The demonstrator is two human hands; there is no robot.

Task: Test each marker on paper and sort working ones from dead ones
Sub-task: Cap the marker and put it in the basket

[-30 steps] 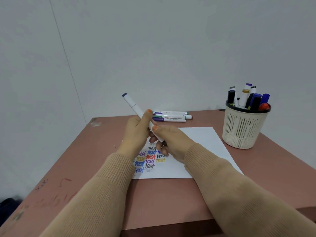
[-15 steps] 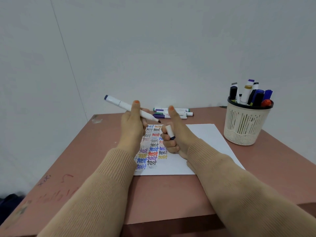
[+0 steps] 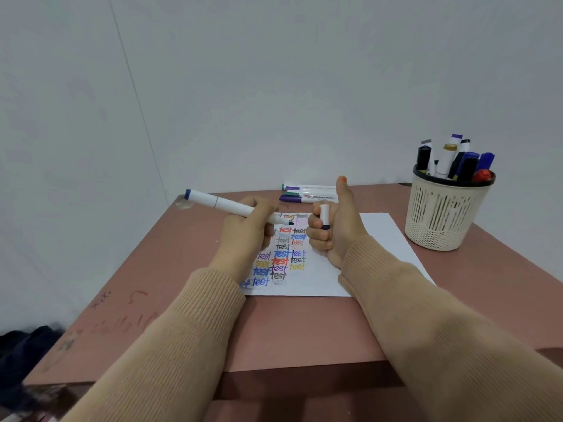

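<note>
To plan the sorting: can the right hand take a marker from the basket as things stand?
Probably not yet: the right hand grips the cap, though the path to the basket looks free.

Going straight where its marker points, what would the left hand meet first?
Probably the right hand, which holds the cap; the marker in the left hand aims there, depth unclear.

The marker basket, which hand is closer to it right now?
Right. The right hand, gripping the cap, is over the paper, left of the basket. The left hand, holding the uncapped marker, is farther left, beyond the right hand.
</note>
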